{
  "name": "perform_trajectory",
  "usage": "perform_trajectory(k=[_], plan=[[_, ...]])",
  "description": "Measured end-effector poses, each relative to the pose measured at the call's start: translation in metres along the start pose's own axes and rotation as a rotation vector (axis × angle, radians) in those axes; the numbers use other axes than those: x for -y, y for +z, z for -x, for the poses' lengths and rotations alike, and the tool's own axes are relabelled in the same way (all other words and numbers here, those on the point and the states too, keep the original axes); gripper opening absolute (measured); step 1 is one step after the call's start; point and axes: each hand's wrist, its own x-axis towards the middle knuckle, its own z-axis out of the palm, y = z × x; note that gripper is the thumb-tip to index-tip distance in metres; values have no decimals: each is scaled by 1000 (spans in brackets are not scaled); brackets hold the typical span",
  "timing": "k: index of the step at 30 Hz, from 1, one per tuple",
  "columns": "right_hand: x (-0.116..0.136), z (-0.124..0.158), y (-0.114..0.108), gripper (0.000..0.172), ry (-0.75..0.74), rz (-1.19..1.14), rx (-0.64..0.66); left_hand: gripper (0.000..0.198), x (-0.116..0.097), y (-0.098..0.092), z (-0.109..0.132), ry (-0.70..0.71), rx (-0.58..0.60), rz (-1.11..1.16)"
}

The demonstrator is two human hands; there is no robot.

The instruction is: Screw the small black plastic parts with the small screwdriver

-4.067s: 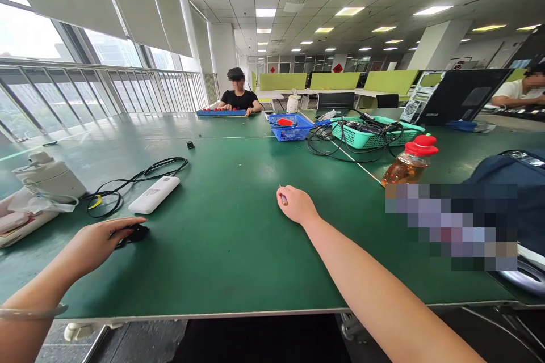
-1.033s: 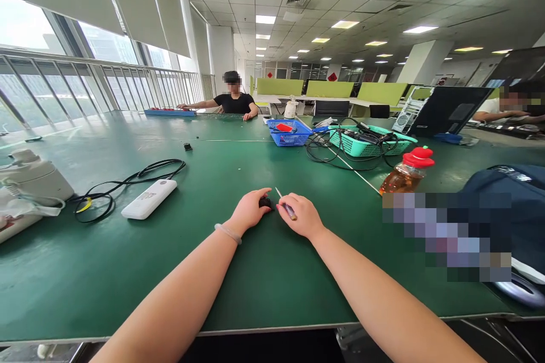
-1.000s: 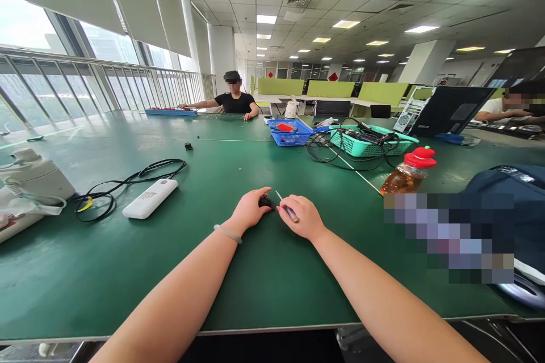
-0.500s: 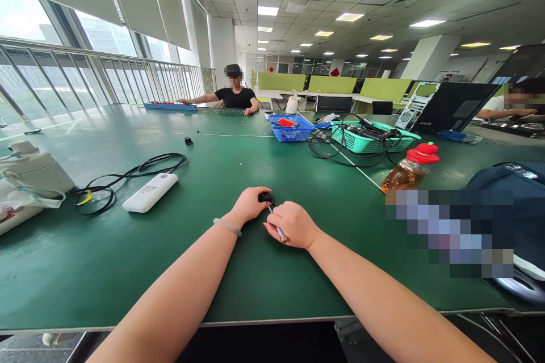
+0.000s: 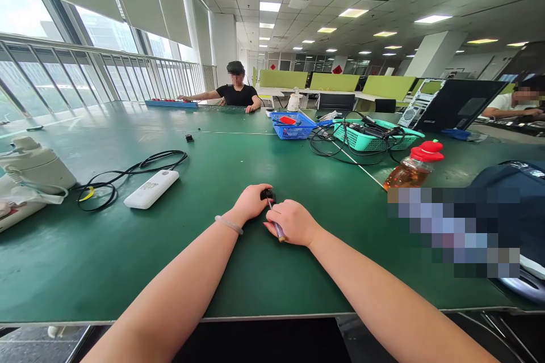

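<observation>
We see both hands drawn in since a second ago: the right hand (image 5: 293,223) has swung its screwdriver (image 5: 280,232) across to the black part (image 5: 268,195), where a gap stood between them. The left hand (image 5: 249,203) comes in from the left, forearm slanting up the table (image 5: 238,283), thumb and fingers clamped on the part. Opposite, we have the right hand curled knuckles-up, closed around the screwdriver's handle, the thin shaft tilting up and away to the left. Now the part itself: small, dark, chunky, mid-table just ahead of the right knuckles, half covered by the left fingers. The shaft runs right up to it, though we can't tell where the tip sits. Well off to the left, we spot the power bank (image 5: 152,189).
</observation>
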Motion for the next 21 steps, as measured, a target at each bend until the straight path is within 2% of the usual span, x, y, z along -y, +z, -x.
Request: perform_trajectory(k=[4, 12, 21], plan=[[-2, 0, -1, 22, 2, -6, -13, 53, -2, 1, 1, -34, -12, -28], [-7, 2, -2, 25, 48, 33, -210, 46, -4, 0, 3, -44, -8, -64], [-6, 2, -2, 22, 61, 20, -232, 43, 1, -1, 2, -14, 4, -55]])
